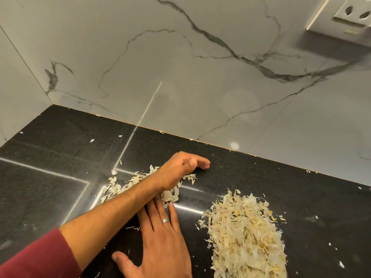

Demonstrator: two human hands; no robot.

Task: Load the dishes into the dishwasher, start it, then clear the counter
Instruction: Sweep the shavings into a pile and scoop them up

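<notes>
While amid peels (pixel 247 233), hands (pixel 180 169) (pixel 164 243) near wall (pixel 180 77)

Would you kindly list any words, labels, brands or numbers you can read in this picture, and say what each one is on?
No text here can be read.
Wall socket: a small dark mark on its lower edge, too blurred to read.
Ring on the right hand: plain, no lettering shows.
Counter, marble wall and peel pile: no writing.
</notes>
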